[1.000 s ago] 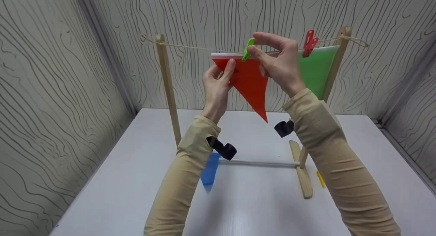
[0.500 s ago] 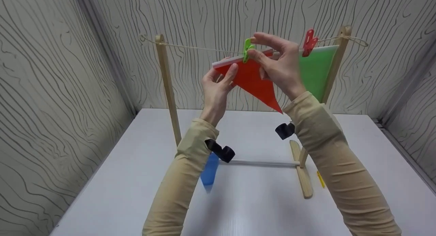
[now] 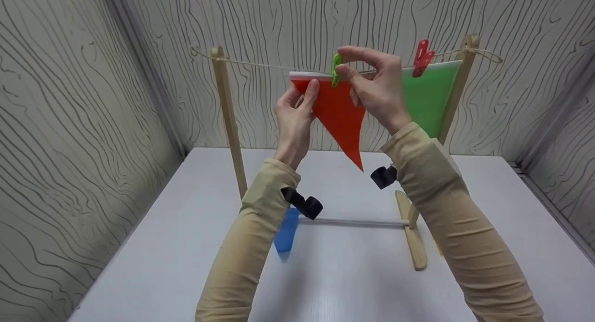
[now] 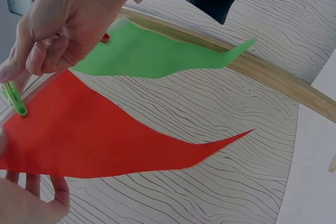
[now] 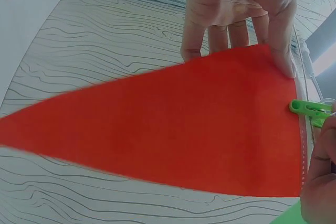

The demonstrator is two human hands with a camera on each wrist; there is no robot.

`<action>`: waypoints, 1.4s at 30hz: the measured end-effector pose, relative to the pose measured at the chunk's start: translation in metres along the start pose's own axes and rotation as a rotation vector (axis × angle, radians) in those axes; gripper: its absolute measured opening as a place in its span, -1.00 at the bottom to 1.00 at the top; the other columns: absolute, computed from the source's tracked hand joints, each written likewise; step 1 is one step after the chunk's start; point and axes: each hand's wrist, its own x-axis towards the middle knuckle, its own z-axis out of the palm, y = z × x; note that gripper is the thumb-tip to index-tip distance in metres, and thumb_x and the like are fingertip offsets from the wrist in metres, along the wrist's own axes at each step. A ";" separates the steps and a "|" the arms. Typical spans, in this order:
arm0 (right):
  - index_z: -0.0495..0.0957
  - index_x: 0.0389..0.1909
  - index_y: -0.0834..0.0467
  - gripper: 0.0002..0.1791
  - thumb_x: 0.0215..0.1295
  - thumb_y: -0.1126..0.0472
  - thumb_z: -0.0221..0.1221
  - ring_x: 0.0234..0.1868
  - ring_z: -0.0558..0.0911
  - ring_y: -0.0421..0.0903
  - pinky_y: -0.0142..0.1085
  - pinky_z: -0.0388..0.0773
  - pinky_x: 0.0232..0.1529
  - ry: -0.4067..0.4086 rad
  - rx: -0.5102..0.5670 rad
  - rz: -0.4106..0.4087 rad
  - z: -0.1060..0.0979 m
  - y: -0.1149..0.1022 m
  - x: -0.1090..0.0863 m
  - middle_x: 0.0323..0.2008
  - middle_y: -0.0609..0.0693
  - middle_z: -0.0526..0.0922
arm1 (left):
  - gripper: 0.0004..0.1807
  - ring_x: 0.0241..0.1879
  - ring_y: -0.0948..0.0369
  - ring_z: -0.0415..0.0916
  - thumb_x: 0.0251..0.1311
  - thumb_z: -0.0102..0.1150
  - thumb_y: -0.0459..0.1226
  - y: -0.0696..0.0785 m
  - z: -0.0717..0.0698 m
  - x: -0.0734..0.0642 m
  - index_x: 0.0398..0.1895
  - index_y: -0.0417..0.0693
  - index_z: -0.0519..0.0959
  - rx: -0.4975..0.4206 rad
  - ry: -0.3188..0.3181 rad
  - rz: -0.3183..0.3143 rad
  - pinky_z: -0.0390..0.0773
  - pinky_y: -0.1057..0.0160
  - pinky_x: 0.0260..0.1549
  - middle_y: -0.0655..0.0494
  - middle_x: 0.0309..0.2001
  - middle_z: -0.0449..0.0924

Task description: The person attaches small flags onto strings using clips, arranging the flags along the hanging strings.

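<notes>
A red triangular pennant (image 3: 341,110) with a white top edge hangs at the string (image 3: 260,64), its tip pointing down. My left hand (image 3: 295,120) pinches its upper left corner, thumb in front and fingers behind. Between thumb and index finger, my right hand (image 3: 379,82) pinches a green clothespin (image 3: 335,71), which sits over the pennant's top edge at the string. In the right wrist view the clothespin (image 5: 304,107) overlaps the white edge of the red pennant (image 5: 210,129). To the right, a green pennant (image 3: 430,96) hangs with a red clothespin (image 3: 422,59) at its top.
Two wooden posts (image 3: 228,122) carry the string, joined low down by a white rod (image 3: 355,221). A wooden foot (image 3: 413,245) supports the right post. A blue pennant (image 3: 287,231) is partly behind the left forearm; a yellow piece (image 3: 438,246) lies by the right sleeve.
The red pennant's left corner dipped and its tip swung right half a second ago; now the edge is level again and the tip hangs lower. The right hand has shifted slightly left with the green clothespin.
</notes>
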 end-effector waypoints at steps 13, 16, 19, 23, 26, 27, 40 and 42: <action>0.59 0.15 0.35 -0.59 0.28 0.41 0.30 -0.77 0.42 -0.31 -0.51 0.39 -0.70 -0.011 -0.002 0.021 -0.003 0.004 -0.003 -0.09 -0.05 0.69 | -0.65 0.10 0.07 0.61 0.44 0.11 -0.30 -0.001 0.001 0.000 0.20 -0.26 0.52 -0.005 0.000 0.008 0.65 0.03 0.14 -0.14 0.07 0.59; 0.58 0.16 0.35 -0.58 0.27 0.42 0.30 -0.77 0.43 -0.30 -0.51 0.42 -0.69 -0.004 0.019 0.035 -0.003 0.004 -0.003 -0.04 0.06 0.70 | -0.65 0.12 0.05 0.61 0.44 0.10 -0.30 -0.003 0.000 -0.001 0.21 -0.25 0.50 -0.013 -0.009 0.016 0.65 0.01 0.13 -0.15 0.10 0.58; 0.58 0.17 0.35 -0.56 0.25 0.42 0.31 -0.78 0.43 -0.28 -0.51 0.42 -0.68 0.012 0.049 0.039 -0.003 0.005 -0.004 0.01 0.16 0.69 | -0.67 0.11 0.03 0.60 0.43 0.10 -0.32 -0.005 -0.002 -0.002 0.19 -0.24 0.49 -0.026 -0.016 0.025 0.66 0.00 0.12 -0.15 0.10 0.57; 0.58 0.17 0.34 -0.56 0.24 0.43 0.31 -0.77 0.44 -0.27 -0.52 0.40 -0.69 0.027 0.082 0.032 -0.004 0.005 -0.007 0.06 0.19 0.68 | -0.64 0.14 0.00 0.59 0.41 0.11 -0.34 -0.007 -0.006 -0.004 0.23 -0.23 0.46 -0.025 -0.014 0.026 0.65 0.00 0.13 -0.18 0.14 0.57; 0.58 0.17 0.34 -0.55 0.24 0.43 0.31 -0.77 0.44 -0.25 -0.51 0.41 -0.68 0.030 0.105 0.026 -0.004 0.006 -0.010 0.07 0.17 0.68 | -0.58 0.19 -0.01 0.57 0.41 0.12 -0.33 -0.011 -0.009 -0.007 0.29 -0.22 0.43 0.010 -0.003 0.010 0.63 0.02 0.16 -0.20 0.20 0.55; 0.58 0.18 0.34 -0.55 0.24 0.43 0.31 -0.77 0.45 -0.25 -0.51 0.41 -0.68 0.030 0.104 0.020 -0.004 0.006 -0.011 0.07 0.16 0.69 | -0.56 0.21 -0.01 0.56 0.40 0.12 -0.33 -0.012 -0.011 -0.009 0.31 -0.21 0.41 0.026 0.001 0.003 0.63 0.03 0.17 -0.20 0.22 0.55; 0.59 0.17 0.29 -0.59 0.30 0.34 0.30 -0.73 0.51 -0.21 -0.50 0.46 -0.64 0.096 0.073 -0.092 -0.005 0.014 -0.034 -0.39 0.05 0.73 | -0.51 0.30 0.04 0.45 0.36 0.21 -0.27 -0.039 -0.033 -0.033 0.32 -0.18 0.45 0.218 0.048 -0.033 0.54 0.07 0.27 -0.12 0.26 0.52; 0.58 0.16 0.30 -0.59 0.31 0.31 0.30 -0.71 0.53 -0.21 -0.50 0.51 -0.60 0.108 0.079 -0.107 -0.006 0.016 -0.040 -0.46 0.08 0.70 | -0.50 0.31 0.03 0.42 0.35 0.23 -0.26 -0.043 -0.039 -0.038 0.32 -0.18 0.45 0.254 0.058 -0.051 0.53 0.05 0.28 -0.11 0.28 0.51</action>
